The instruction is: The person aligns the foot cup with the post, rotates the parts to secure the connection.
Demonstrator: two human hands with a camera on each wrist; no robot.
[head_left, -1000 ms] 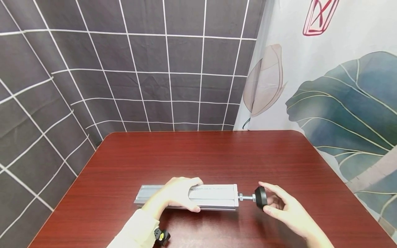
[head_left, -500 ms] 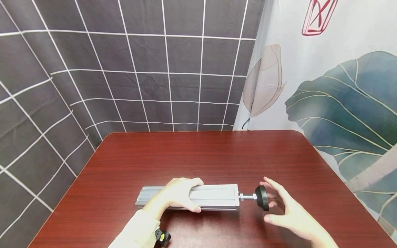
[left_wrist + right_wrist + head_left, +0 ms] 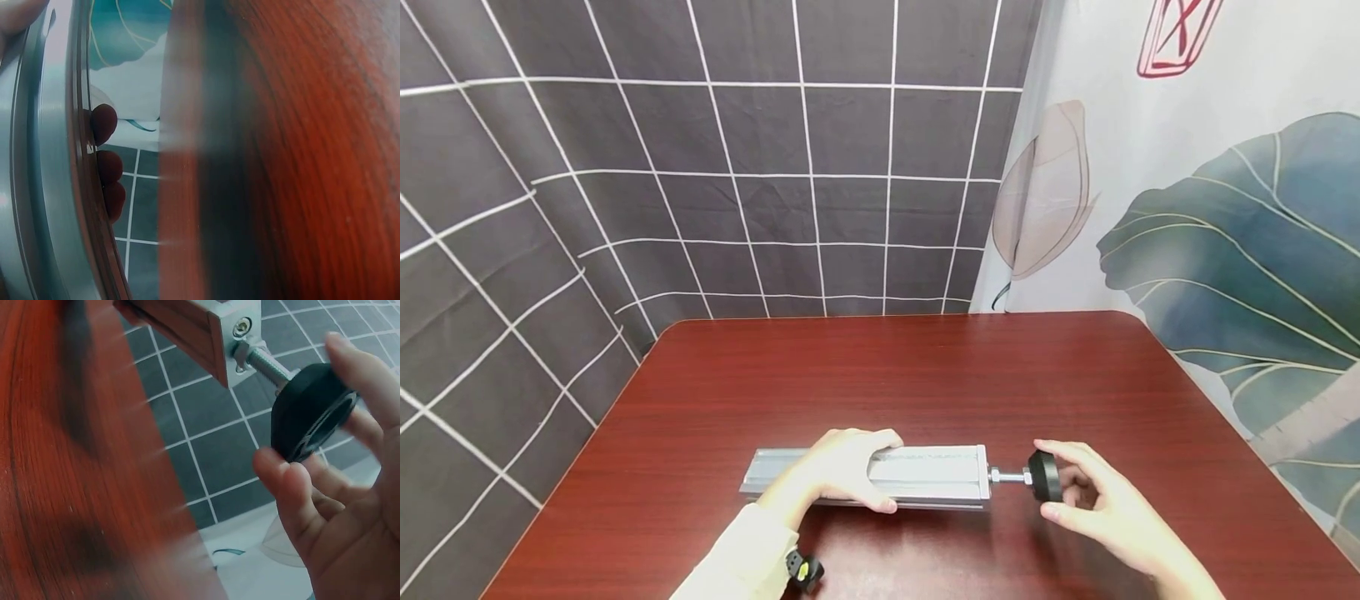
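Note:
In the head view, my left hand (image 3: 850, 471) grips a silver aluminium profile (image 3: 928, 475) around its middle, with fingertips (image 3: 106, 128) showing past its edge in the left wrist view. The profile lies sideways and appears lifted off the table. From its end plate (image 3: 242, 337) sticks out a threaded rod with a nut (image 3: 247, 353). On the rod sits the black round pad of a levelling foot (image 3: 312, 412). My right hand (image 3: 1093, 500) holds this pad by its rim, fingers and thumb on opposite sides. Part of the profile is hidden under my left hand.
A reddish-brown wooden table (image 3: 887, 375) lies beneath. Behind it hangs a grey cloth with white grid lines (image 3: 775, 192), and a white curtain with leaf prints (image 3: 1240, 250) hangs at the right. A small black wrist device (image 3: 805, 571) is by my left sleeve.
My right fingers spread away from the black pad half a second ago and now close on its rim again. The profile and both hands sit slightly further right in view, as the head view shifted.

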